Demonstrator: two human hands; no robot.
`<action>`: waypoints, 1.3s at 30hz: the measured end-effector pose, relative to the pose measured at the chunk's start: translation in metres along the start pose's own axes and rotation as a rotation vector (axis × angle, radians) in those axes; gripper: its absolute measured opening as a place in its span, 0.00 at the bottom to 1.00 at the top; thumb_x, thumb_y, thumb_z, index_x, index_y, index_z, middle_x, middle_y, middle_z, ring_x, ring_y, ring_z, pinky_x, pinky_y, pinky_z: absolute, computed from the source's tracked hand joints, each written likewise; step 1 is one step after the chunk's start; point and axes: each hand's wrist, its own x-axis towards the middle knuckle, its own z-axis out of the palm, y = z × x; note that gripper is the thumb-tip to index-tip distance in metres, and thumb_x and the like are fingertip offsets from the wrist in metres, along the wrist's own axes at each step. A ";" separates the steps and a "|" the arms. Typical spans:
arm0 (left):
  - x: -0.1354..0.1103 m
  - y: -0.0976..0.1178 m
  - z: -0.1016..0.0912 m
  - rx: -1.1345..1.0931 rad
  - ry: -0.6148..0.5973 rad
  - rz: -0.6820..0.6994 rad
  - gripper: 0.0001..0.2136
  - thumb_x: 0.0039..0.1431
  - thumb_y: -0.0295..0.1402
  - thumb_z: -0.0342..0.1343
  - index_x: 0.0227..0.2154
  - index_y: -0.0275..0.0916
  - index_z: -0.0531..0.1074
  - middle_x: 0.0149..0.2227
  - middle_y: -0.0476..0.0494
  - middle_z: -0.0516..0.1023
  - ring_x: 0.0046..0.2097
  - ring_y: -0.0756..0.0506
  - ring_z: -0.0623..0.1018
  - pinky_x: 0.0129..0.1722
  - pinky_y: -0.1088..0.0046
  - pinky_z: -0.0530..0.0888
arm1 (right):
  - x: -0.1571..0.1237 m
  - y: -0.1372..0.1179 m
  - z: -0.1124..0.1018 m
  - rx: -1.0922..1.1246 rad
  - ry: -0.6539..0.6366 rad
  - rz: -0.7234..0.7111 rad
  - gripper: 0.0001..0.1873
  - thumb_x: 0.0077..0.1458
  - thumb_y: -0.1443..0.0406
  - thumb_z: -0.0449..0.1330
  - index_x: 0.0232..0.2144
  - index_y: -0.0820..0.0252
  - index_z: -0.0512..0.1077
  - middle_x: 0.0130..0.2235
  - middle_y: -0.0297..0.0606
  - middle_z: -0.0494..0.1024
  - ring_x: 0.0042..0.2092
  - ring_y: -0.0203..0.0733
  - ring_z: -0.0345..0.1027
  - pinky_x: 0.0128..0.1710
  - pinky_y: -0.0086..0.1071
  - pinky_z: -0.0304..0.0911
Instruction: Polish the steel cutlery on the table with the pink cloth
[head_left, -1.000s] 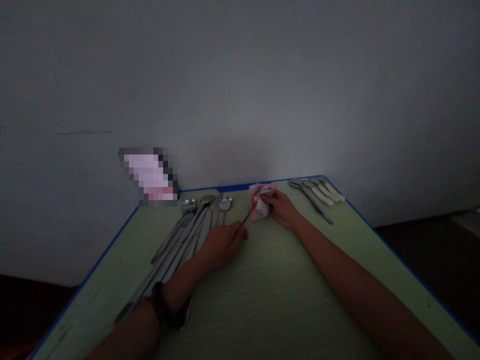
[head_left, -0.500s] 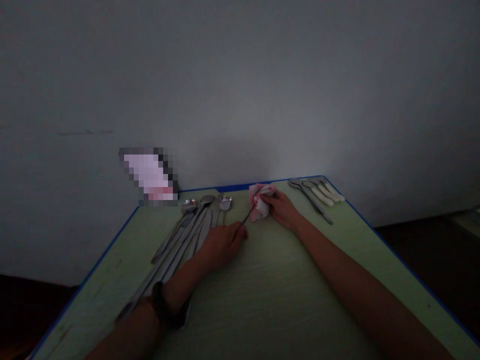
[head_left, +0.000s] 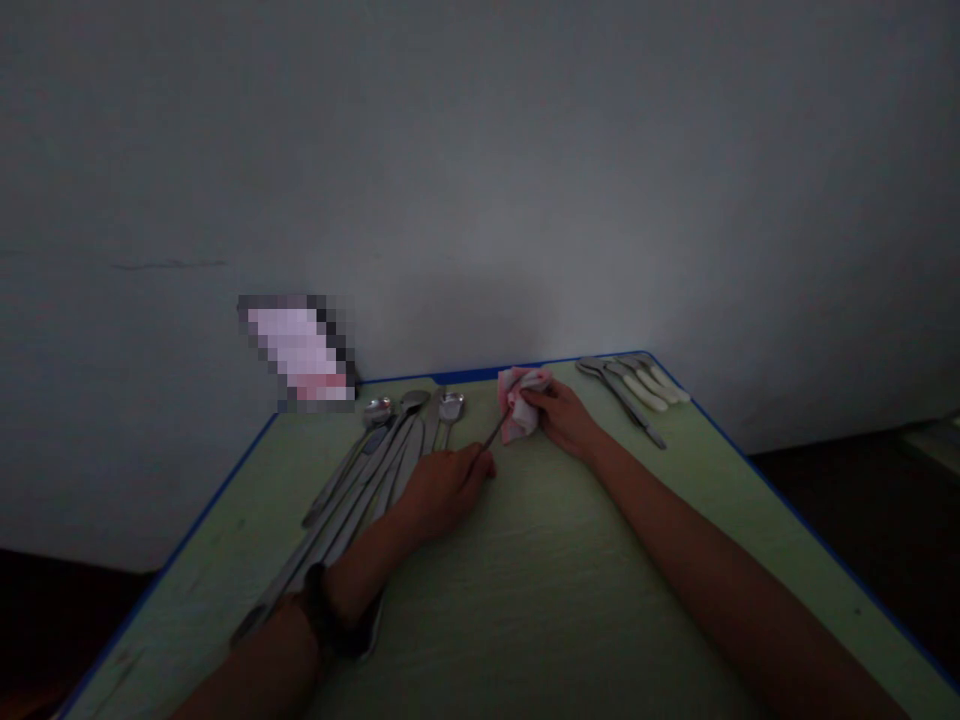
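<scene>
My left hand (head_left: 444,486) rests on the green table (head_left: 540,600), its fingers closed round the handle of a thin metal utensil (head_left: 496,432). The far end of that utensil runs into a pink and white cloth (head_left: 518,400). My right hand (head_left: 564,416) grips this cloth near the table's far edge, wrapped round the utensil's tip. Which kind of utensil it is stays hidden by the cloth. The scene is dim.
Several long metal spoons and knives (head_left: 375,455) lie in a row left of my left arm. Several utensils with white handles (head_left: 637,385) lie at the far right corner. A blurred pink object (head_left: 300,350) leans against the grey wall (head_left: 480,180). The table has a blue edge.
</scene>
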 end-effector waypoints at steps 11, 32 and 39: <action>0.000 0.000 0.001 -0.007 0.006 0.005 0.19 0.64 0.39 0.34 0.35 0.39 0.70 0.31 0.44 0.76 0.33 0.45 0.75 0.35 0.71 0.66 | 0.002 0.003 -0.002 0.020 0.015 0.007 0.17 0.40 0.68 0.65 0.37 0.58 0.72 0.35 0.34 0.76 0.36 0.36 0.67 0.42 0.33 0.61; 0.001 -0.001 0.001 -0.007 0.005 -0.011 0.19 0.64 0.39 0.34 0.36 0.39 0.70 0.31 0.45 0.77 0.34 0.46 0.76 0.36 0.71 0.66 | 0.000 0.001 0.000 0.022 0.028 0.011 0.18 0.40 0.68 0.65 0.38 0.58 0.71 0.35 0.34 0.75 0.36 0.36 0.67 0.42 0.33 0.61; 0.000 -0.001 0.001 0.000 0.007 0.015 0.19 0.64 0.39 0.33 0.35 0.39 0.70 0.31 0.44 0.77 0.33 0.45 0.75 0.35 0.70 0.66 | 0.002 0.004 -0.002 0.013 0.008 0.008 0.18 0.40 0.67 0.64 0.38 0.58 0.71 0.35 0.35 0.75 0.35 0.37 0.67 0.40 0.33 0.62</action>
